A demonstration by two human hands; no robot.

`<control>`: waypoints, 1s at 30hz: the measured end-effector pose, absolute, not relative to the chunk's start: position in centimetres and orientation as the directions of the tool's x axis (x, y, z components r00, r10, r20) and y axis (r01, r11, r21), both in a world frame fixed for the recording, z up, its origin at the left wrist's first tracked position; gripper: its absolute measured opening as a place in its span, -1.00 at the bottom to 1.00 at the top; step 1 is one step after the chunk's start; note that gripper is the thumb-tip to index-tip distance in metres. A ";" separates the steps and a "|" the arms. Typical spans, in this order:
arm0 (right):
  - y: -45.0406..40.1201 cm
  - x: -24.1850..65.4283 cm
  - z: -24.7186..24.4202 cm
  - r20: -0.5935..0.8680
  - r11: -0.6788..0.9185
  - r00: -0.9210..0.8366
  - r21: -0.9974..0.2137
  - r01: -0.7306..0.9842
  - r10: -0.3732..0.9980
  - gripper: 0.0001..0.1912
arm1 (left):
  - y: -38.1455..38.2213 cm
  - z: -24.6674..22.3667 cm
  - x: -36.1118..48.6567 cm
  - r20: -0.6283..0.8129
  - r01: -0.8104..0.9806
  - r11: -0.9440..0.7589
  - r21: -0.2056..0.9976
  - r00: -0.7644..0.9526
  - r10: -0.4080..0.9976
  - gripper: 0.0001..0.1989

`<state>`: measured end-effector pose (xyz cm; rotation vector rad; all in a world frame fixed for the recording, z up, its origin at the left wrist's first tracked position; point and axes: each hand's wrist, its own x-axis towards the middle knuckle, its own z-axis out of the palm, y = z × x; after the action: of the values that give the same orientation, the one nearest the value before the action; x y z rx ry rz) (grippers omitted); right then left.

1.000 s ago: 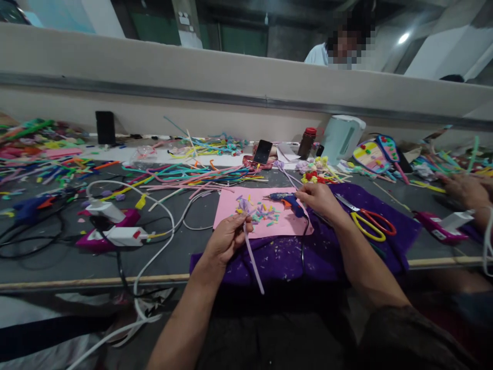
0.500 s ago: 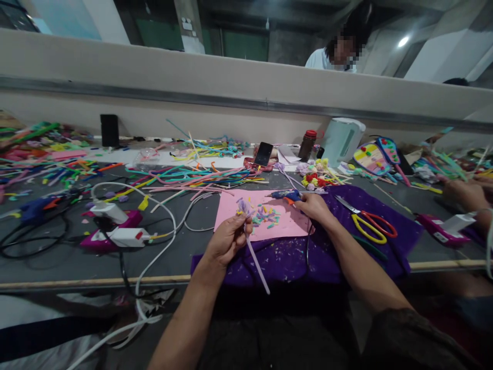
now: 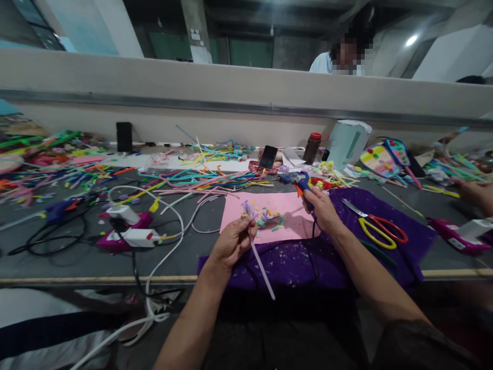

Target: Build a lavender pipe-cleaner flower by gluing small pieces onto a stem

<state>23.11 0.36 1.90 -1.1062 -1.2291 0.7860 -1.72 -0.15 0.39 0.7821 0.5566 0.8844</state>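
Observation:
My left hand (image 3: 235,237) is closed on a lilac pipe-cleaner flower (image 3: 263,271); its stem slants down below my fingers and its fluffy purple head shows above them. In my right hand (image 3: 320,206) is a blue glue gun (image 3: 302,180) with an orange trigger, held up with its nozzle pointing left. Beneath both hands lies a pink sheet (image 3: 298,231) strewn with small yellow, green and purple snippets (image 3: 271,220). A dark purple cloth (image 3: 277,264) spreads under the sheet. Scissors (image 3: 379,228) with red and yellow handles rest on the cloth, right of my right hand.
Magenta power strips (image 3: 111,240) with white plugs and cables sit at left, near another glue gun (image 3: 59,209). Behind the sheet are pipe cleaners (image 3: 208,180), a phone (image 3: 267,156), a brown bottle (image 3: 311,148) and a pale kettle (image 3: 349,144). Another person's hand (image 3: 477,195) is at far right.
My right hand has raised the glue gun up and away from the flower, its nozzle now farther back. My left hand still holds the flower. The camera view has shifted slightly.

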 end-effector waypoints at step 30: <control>-5.0 18.5 2.5 0.306 0.315 -0.108 -0.946 0.072 0.946 -0.80 | -0.8 0.6 -1.8 0.015 -0.580 0.296 0.759 0.471 0.882 -0.79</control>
<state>18.45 -5.04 2.51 -0.9853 -1.4770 0.9944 -1.83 -0.79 0.59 0.7825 0.4521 1.0169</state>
